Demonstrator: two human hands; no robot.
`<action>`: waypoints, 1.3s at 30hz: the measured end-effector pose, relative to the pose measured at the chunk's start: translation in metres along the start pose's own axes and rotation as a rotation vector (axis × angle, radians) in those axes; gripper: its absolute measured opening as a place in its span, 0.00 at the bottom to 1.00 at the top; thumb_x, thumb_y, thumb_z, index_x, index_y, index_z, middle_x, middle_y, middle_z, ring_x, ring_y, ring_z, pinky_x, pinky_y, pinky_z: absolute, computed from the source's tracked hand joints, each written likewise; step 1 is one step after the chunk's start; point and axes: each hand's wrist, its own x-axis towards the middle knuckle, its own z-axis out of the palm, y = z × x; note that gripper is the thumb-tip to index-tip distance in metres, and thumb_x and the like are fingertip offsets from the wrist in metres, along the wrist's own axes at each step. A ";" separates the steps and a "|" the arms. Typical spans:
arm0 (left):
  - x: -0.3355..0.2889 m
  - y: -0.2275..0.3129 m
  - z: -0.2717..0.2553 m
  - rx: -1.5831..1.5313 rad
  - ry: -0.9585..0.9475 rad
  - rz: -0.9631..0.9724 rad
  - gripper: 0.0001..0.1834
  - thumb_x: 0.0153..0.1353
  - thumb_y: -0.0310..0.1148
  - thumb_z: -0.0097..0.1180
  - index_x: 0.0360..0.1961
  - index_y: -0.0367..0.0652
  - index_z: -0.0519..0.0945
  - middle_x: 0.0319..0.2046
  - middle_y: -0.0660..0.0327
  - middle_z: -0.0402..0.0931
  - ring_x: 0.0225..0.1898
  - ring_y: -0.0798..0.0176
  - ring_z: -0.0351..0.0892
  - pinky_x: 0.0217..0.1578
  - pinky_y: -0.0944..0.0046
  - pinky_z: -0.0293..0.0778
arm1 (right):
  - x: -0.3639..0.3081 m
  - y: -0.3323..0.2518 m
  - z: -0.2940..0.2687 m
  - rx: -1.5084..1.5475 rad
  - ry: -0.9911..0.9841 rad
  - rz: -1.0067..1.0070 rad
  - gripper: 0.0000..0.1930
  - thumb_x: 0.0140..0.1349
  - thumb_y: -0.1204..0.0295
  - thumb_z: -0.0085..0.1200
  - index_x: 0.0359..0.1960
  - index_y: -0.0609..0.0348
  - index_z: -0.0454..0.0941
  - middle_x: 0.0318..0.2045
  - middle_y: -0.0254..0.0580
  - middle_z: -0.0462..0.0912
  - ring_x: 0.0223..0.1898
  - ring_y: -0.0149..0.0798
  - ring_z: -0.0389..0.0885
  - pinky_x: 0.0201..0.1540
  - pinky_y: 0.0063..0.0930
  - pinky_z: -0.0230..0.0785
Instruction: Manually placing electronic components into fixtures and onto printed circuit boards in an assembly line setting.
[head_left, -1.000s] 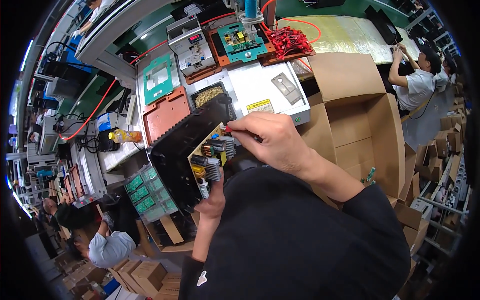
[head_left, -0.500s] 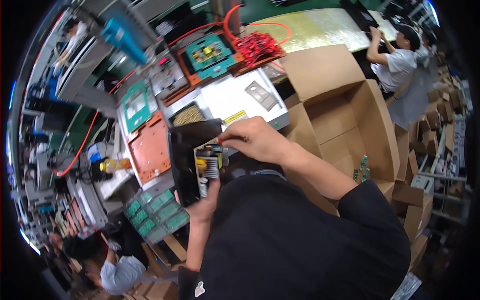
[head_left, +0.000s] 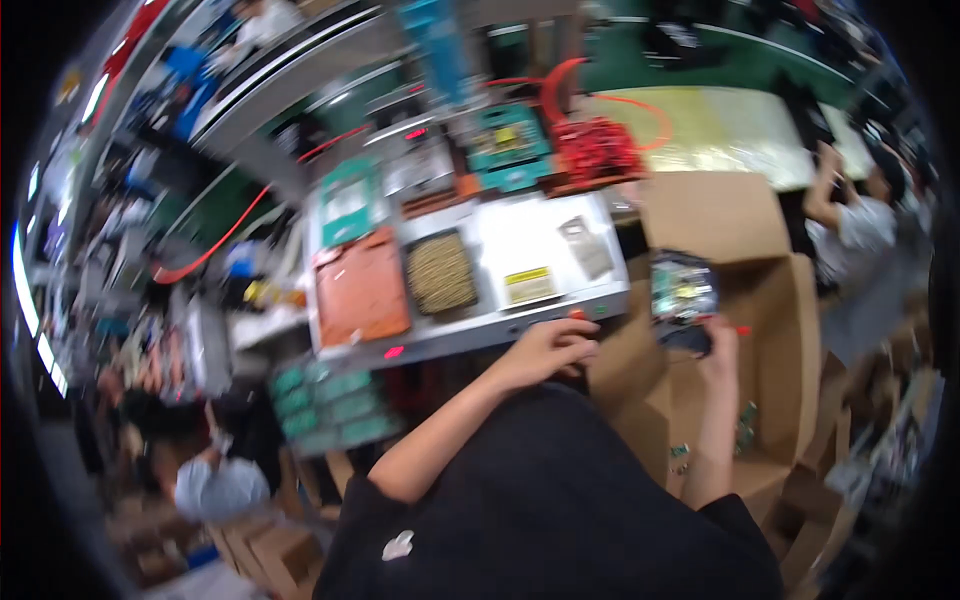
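Observation:
My right hand (head_left: 720,345) grips a black-cased circuit board (head_left: 686,292) from below and holds it over the open cardboard box (head_left: 780,370). Yellow and silvery parts show on the board, though motion smears them. A small red piece (head_left: 743,330) appears beside that hand. My left hand (head_left: 548,352) is at the front edge of the white machine (head_left: 470,335), its fingers loosely bent and apart, with nothing visible in them. Just above its fingertips is an orange-red button (head_left: 577,314).
On the machine lie an orange plate (head_left: 362,290), a tray of brass-coloured pins (head_left: 441,272) and a grey metal piece (head_left: 585,248). Red wire parts (head_left: 600,150) are heaped behind. Green boards (head_left: 340,405) sit at the lower left. A co-worker (head_left: 855,215) is at the far right.
The circuit board has passed from my left hand to my right and moved right, over the box. My left hand has come to the machine's front edge. The view has turned.

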 end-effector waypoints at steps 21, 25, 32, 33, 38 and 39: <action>-0.196 -0.046 -0.248 -0.010 1.640 0.545 0.18 0.68 0.34 0.58 0.21 0.43 0.69 0.17 0.64 0.70 0.19 0.69 0.70 0.24 0.67 0.70 | 0.108 -0.045 -0.103 -0.248 0.726 -0.265 0.12 0.69 0.70 0.50 0.49 0.55 0.81 0.23 0.25 0.70 0.19 0.21 0.63 0.18 0.18 0.55; -0.237 -0.091 -0.333 0.795 1.816 0.271 0.17 0.55 0.21 0.60 0.47 0.35 0.78 0.42 0.49 0.78 0.44 0.50 0.78 0.48 0.56 0.73 | 0.039 -0.055 -0.150 -0.443 0.808 -0.319 0.11 0.69 0.69 0.49 0.46 0.55 0.83 0.21 0.25 0.69 0.16 0.22 0.61 0.17 0.20 0.55; -0.266 -0.084 -0.419 1.575 1.668 -0.014 0.27 0.54 0.17 0.51 0.58 0.41 0.73 0.60 0.50 0.71 0.63 0.46 0.68 0.63 0.48 0.64 | -0.064 -0.100 -0.117 -0.528 0.939 -0.214 0.13 0.70 0.69 0.48 0.48 0.58 0.82 0.20 0.27 0.69 0.16 0.26 0.63 0.16 0.21 0.55; -0.268 -0.086 -0.425 1.635 1.586 -0.050 0.25 0.56 0.19 0.50 0.57 0.42 0.75 0.58 0.52 0.73 0.62 0.48 0.69 0.63 0.48 0.63 | -0.073 -0.105 -0.122 -0.535 0.958 -0.214 0.13 0.70 0.69 0.48 0.48 0.58 0.82 0.20 0.27 0.69 0.16 0.26 0.63 0.16 0.21 0.55; -0.304 -0.074 -0.463 1.836 1.218 0.160 0.15 0.57 0.27 0.54 0.46 0.43 0.81 0.45 0.54 0.80 0.50 0.50 0.78 0.59 0.48 0.69 | -0.106 -0.090 -0.096 -0.519 0.955 -0.183 0.15 0.70 0.70 0.50 0.54 0.58 0.81 0.24 0.30 0.78 0.16 0.25 0.68 0.15 0.21 0.57; -0.316 -0.055 -0.459 1.796 1.229 0.177 0.15 0.56 0.24 0.55 0.45 0.43 0.82 0.45 0.54 0.80 0.50 0.49 0.78 0.58 0.50 0.70 | -0.111 -0.085 -0.130 -0.525 0.822 -0.180 0.14 0.70 0.69 0.50 0.52 0.56 0.83 0.25 0.30 0.79 0.16 0.25 0.67 0.15 0.21 0.57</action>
